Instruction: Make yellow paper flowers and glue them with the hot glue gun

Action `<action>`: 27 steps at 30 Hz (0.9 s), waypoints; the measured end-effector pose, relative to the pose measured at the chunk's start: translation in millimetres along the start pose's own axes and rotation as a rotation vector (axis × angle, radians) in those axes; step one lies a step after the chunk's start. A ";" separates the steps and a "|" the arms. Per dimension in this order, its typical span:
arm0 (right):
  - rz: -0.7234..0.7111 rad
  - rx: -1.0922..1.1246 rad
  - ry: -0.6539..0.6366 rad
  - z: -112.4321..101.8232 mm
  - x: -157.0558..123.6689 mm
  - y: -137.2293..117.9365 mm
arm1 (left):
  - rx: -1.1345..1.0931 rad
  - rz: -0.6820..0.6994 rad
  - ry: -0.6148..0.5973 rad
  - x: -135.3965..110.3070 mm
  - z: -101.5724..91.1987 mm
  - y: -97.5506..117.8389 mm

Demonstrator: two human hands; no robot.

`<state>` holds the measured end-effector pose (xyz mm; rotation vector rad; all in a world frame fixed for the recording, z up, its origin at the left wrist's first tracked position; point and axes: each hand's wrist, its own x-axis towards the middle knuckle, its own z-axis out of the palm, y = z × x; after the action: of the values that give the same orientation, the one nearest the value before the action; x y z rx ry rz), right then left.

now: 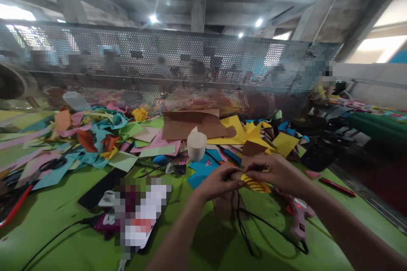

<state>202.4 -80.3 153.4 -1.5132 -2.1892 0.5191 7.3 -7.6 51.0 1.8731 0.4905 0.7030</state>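
Paper-shaping step in hand, by the look of it. Holding a curved yellow paper piece with dark stripes (257, 184) up over the green work surface (76, 250), nearer the right edge than the left. Pinching around its left end with the left hand (213, 183), fingers curled nearly closed, and nipping it from above with the right hand (270, 171), fingertips bunched. Can't make out exact contact under the left fingertips. Leaving a pink glue gun with a black cord (298, 222) unheld toward the right edge. Probably calls for a steady two-handed pinch next.
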 end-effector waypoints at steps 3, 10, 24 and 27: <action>-0.035 -0.045 -0.045 -1.9 1.0 -3.3 | 0.017 0.001 -0.008 0.7 -0.2 -0.6; -0.176 -0.202 -0.076 -2.0 1.7 -3.8 | 0.029 0.025 -0.022 2.1 -1.1 -1.5; -0.260 -0.362 -0.086 -5.3 0.9 -9.3 | -0.010 -0.001 -0.010 1.7 -0.9 -0.5; -0.259 -0.399 -0.106 -5.4 0.5 -9.2 | 0.000 -0.018 -0.009 1.8 -1.0 -1.2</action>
<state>197.9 -82.5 162.8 -1.3754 -2.6398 0.0806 8.0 -5.4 50.6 1.8693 0.5012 0.6825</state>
